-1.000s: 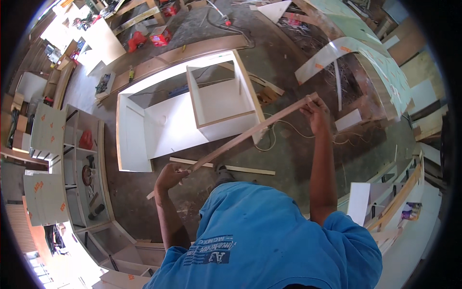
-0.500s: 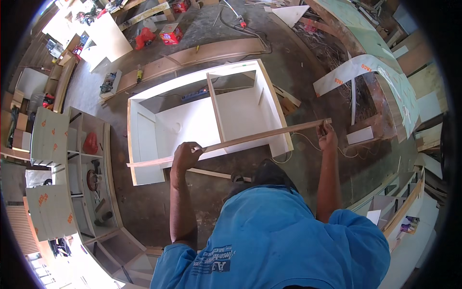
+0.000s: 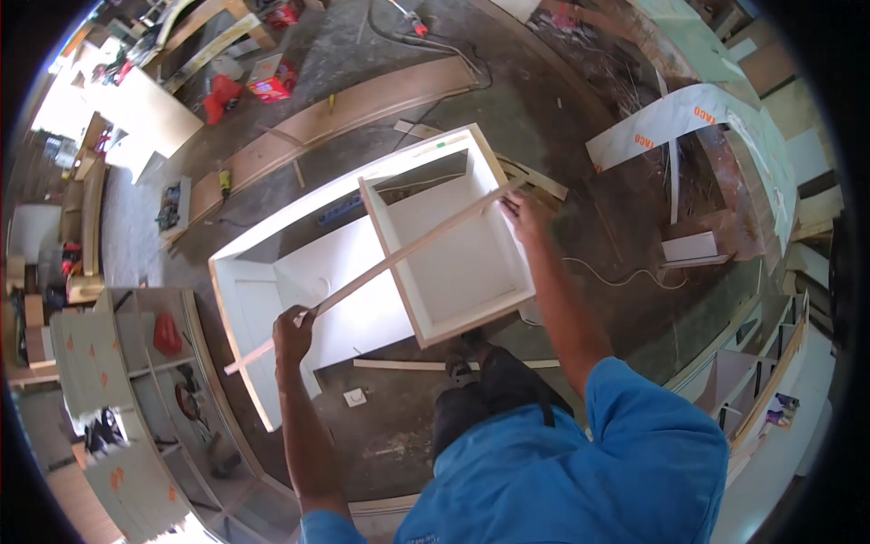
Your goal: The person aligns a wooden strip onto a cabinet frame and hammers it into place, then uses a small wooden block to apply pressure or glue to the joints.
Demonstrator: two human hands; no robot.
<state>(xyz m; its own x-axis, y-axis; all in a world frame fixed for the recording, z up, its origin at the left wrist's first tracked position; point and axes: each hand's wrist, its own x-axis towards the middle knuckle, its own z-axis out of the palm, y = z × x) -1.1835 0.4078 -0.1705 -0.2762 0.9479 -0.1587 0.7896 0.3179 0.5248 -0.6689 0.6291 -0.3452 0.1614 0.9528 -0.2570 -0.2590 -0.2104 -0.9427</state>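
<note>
A long, thin wooden strip (image 3: pixel 424 238) slants over a white cabinet carcass (image 3: pixel 362 313), its right end farther from me than its left. My left hand (image 3: pixel 294 335) is closed round the strip near its left end, above the carcass's left compartment. Close to the other end, my right hand (image 3: pixel 527 218) grips the strip by the carcass's right side. The carcass lies on the floor with its openings upward, and a divider (image 3: pixel 391 254) splits it. Whether the strip touches the carcass edges cannot be told.
Behind the carcass lies a long brown board (image 3: pixel 362 104). A second cabinet frame (image 3: pixel 195 313) stands at the left, and a curved white panel (image 3: pixel 652 127) at the right. A pale strip (image 3: pixel 408 365) and a small white piece (image 3: pixel 354 397) lie near my feet. A cable (image 3: pixel 625 270) trails rightward.
The strip has turned, its right end swinging farther from me and leftward. Both hands have moved with it, still holding on. My view has shifted, showing more of my legs.
</note>
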